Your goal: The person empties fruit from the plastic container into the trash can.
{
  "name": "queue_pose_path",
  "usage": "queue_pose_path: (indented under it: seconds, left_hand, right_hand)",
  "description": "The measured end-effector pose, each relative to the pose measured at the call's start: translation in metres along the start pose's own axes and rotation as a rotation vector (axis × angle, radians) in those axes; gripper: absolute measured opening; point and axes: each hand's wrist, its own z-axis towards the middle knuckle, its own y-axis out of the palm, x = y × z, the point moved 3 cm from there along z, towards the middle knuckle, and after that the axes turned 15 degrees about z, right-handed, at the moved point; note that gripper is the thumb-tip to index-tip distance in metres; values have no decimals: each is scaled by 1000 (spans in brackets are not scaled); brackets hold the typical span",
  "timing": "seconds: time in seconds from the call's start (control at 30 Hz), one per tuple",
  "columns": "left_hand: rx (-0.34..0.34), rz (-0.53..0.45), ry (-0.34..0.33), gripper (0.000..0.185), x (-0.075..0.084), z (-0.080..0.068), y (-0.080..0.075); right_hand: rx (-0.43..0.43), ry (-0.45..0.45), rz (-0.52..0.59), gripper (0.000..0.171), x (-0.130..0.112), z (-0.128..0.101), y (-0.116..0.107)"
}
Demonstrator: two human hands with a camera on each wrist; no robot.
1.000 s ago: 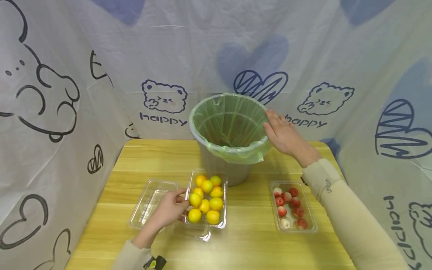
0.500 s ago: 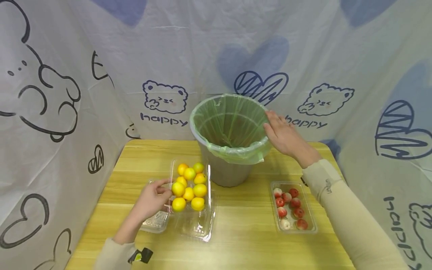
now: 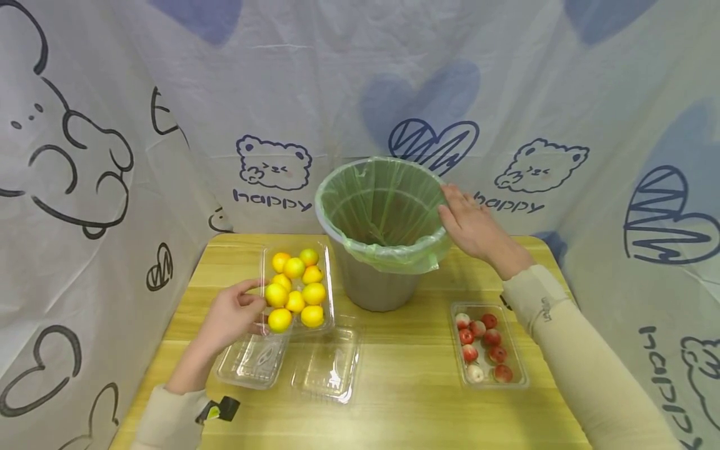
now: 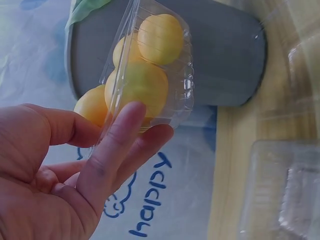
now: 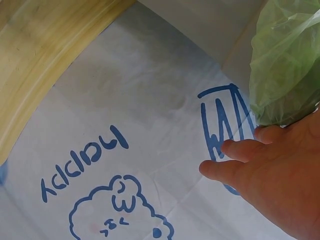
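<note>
My left hand [image 3: 233, 315] pinches the left edge of a clear plastic box [image 4: 172, 92] of small yellow-orange citrus fruits [image 3: 295, 301]. In the left wrist view the thumb lies on one side of the box's rim and the fingers on the other, with the box held up off the table. At the right rim of a grey bin [image 3: 374, 284] rests my right hand [image 3: 478, 228], its fingers extended against the green bag [image 3: 394, 250] that lines the bin. The right wrist view shows these fingers [image 5: 235, 150] beside the bag's folded edge.
Two clear plastic boxes without fruit, a left one [image 3: 251, 365] and a right one [image 3: 329, 365], stand on the wooden table [image 3: 416, 400] below the held box. A clear box [image 3: 524, 375] of small red apples [image 3: 492, 337] stands at the right. Printed cloth surrounds the table.
My left hand has carried the box of citrus fruits left and farther back, away from the bin's front. Both boxes beneath show more fully. My right hand has stayed on the rim.
</note>
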Motion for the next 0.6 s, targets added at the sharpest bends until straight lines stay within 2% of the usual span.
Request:
queue_pose_path:
  seconds: [0.4, 0.6]
  left_hand:
    - [72, 21, 16, 57, 20, 13, -31]
    - [100, 18, 49, 55, 33, 21, -47]
  right_hand:
    - [3, -8, 2, 74, 0, 0, -1]
    - [-1, -10, 6, 73, -1, -1, -1]
